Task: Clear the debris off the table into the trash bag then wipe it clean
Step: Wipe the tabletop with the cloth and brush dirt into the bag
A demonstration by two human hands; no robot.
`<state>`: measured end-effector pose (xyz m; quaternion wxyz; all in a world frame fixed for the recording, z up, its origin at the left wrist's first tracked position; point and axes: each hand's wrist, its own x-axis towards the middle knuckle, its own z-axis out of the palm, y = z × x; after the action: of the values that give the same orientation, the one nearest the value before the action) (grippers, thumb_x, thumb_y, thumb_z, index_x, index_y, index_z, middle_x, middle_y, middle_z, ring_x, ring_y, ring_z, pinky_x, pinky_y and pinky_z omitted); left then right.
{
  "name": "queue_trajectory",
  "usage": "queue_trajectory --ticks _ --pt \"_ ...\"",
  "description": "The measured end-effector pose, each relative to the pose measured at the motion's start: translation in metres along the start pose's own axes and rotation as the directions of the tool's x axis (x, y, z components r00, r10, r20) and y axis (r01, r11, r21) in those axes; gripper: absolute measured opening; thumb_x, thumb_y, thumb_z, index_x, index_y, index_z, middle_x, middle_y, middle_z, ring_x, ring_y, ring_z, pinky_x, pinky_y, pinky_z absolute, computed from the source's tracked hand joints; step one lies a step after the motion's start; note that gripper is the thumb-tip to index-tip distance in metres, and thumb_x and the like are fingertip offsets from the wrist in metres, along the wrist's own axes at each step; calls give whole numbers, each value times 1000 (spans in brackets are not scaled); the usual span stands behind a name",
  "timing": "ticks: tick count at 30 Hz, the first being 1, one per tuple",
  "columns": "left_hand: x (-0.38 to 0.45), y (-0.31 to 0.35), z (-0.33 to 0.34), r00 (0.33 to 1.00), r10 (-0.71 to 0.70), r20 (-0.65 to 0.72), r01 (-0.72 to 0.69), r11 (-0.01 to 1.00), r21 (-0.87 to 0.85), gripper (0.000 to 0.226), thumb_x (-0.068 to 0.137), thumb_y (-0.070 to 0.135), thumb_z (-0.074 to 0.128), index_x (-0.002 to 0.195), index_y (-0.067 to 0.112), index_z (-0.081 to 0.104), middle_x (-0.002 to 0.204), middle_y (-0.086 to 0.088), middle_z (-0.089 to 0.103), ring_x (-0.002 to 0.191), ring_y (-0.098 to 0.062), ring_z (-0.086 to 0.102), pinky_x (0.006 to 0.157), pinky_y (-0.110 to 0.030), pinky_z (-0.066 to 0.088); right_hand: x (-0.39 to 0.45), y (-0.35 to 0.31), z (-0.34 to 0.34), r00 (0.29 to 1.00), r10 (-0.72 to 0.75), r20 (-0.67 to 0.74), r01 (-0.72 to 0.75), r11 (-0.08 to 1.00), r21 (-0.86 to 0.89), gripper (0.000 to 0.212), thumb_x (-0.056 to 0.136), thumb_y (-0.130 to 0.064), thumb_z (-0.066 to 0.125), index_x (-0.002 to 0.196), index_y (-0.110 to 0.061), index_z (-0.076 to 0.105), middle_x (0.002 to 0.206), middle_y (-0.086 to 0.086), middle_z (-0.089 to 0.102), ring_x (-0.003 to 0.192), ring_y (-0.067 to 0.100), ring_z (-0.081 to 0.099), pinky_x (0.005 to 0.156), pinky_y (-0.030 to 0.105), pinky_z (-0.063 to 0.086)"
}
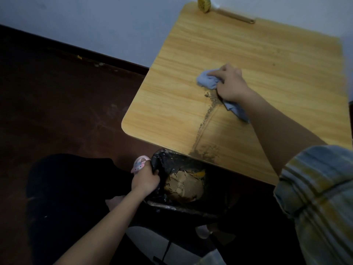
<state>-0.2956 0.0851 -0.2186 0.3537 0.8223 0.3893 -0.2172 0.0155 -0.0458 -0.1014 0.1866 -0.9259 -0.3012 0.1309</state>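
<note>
R hand (230, 83), centre-right of frame: fingers curled over a bunched pale-blue cloth (208, 81), pressing it on the light wood-grain tabletop (181, 54). Cloth tail trails under the wrist.

L hand (146, 178), lower centre: grips rim of the crumpled black plastic trash bag (162, 159), holding the mouth open just under table's near edge. Brown flakes already inside.

Debris: thin line of brown grit (207, 111) runs from the cloth down to a smudge at the table edge, right above bag.

Risks (judgement):
- Bag mouth narrow vs. smudge spread; grit may miss and land on the dark floor (66, 102).
- Fast sweep could scatter crumbs sideways.
- Fine dust prob smears, not lifts; needs 2nd pass.
- L grip slips → bag sags, mouth closes.

Yellow-headed brush w/ wooden handle (204, 4) at top, lying idle.
</note>
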Motion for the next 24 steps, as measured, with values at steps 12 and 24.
queue_trajectory --ticks 12,24 --pt "-10 7 -6 1000 -1 -20 1 1000 15 32 89 20 51 120 12 46 122 -16 57 112 -39 54 78 -31 37 -85 -19 17 934 -300 196 294 954 57 56 93 6 30 128 -27 60 117 1 44 107 26 34 88 40 32" --pt "-20 14 -17 998 25 -52 -24 1000 17 29 96 25 47 121 13 43 113 -12 61 104 -34 58 72 -32 38 -98 22 -4 968 244 -63 -244 970 2 48 100 -7 30 144 -23 43 122 9 38 112 32 31 94 42 31"
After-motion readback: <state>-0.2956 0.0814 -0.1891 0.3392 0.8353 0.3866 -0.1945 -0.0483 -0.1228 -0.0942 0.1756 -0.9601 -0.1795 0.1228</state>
